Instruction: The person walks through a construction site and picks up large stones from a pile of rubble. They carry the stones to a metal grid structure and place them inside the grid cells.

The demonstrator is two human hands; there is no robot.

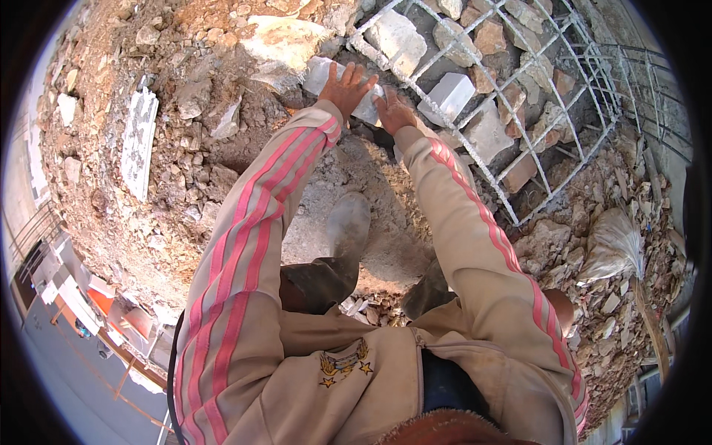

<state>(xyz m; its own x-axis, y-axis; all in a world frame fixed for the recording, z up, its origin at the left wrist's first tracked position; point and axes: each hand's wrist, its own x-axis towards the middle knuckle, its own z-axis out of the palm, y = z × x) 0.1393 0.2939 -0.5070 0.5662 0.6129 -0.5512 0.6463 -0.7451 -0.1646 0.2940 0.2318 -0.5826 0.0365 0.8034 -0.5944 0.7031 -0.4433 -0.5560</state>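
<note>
A pale grey, oblong stone block (pixel 317 72) lies on the rubble ahead of me, beside the metal grid. My left hand (pixel 347 89) rests across the top of it, fingers spread and stretched out. At the block's right end, my right hand (pixel 394 111) is bent against it, with its thumb and fingers gripping that end; part of the grip is hidden. The hands partly cover the block's middle. Just right of my right hand, a white rectangular block (pixel 449 96) lies among stones within the grid.
The metal grid (pixel 506 208), crusted pale, surrounds stones and bricks at the upper right. Loose earth and rubble (pixel 178 215) slope away on the left, with a flat white strip (pixel 139 144) on them. A whitish sack (pixel 614 245) lies at right. My boot (pixel 348 222) stands below the hands.
</note>
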